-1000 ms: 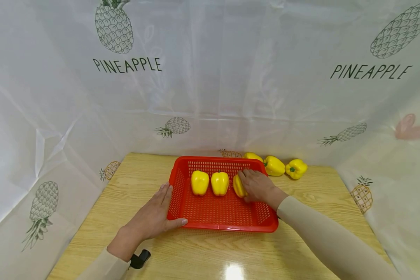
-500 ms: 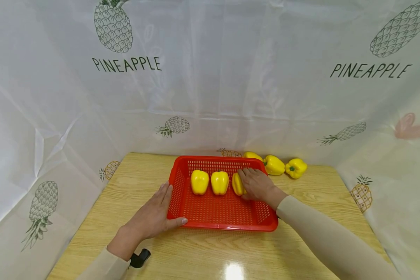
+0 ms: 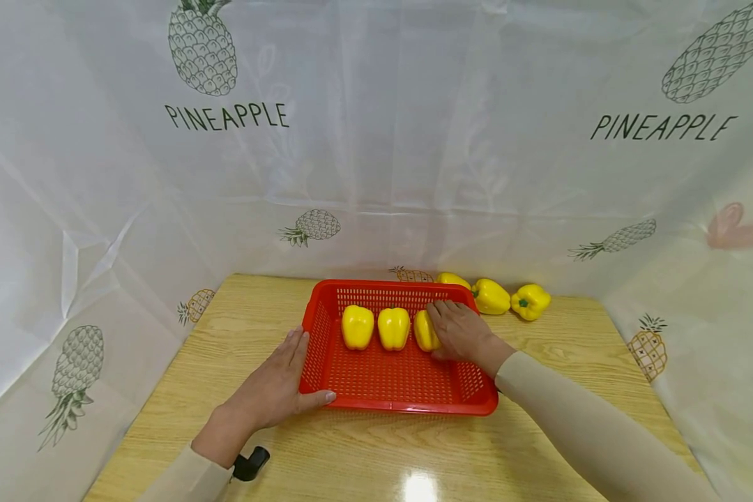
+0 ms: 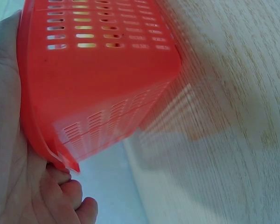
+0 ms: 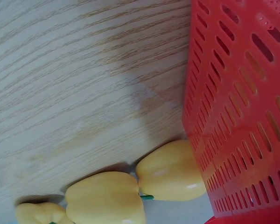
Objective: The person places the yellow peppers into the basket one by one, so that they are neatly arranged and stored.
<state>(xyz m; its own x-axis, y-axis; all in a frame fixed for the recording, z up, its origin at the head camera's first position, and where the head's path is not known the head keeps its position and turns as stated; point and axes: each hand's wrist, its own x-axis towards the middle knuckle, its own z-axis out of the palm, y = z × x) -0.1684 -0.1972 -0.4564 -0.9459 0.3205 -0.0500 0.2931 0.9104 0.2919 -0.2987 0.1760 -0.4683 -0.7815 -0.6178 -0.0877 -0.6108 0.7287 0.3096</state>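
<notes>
A red perforated basket (image 3: 389, 406) stands on the wooden table. Two yellow bell peppers (image 3: 358, 328) (image 3: 393, 329) sit upright inside it, side by side. My right hand (image 3: 461, 331) reaches over the right rim and grips a third yellow bell pepper (image 3: 426, 330), partly covered by the fingers. Against the basket's front left corner lies my left hand (image 3: 276, 383), fingers straight along the left rim and thumb across the front rim. The left wrist view shows this hand (image 4: 32, 186) touching the basket's rim (image 4: 25, 93). My right hand is out of sight in the right wrist view.
Behind the basket's right side, more yellow bell peppers (image 3: 492, 298) (image 3: 530, 302) (image 3: 454, 279) lie along the table's back edge. The first is also in the right wrist view as a pepper (image 5: 105, 198). A white curtain (image 3: 414, 153) with pineapple prints surrounds the wooden table (image 3: 351, 460).
The bell pepper under my right hand has shifted very slightly left, towards the other two. My left hand and the basket look unmoved.
</notes>
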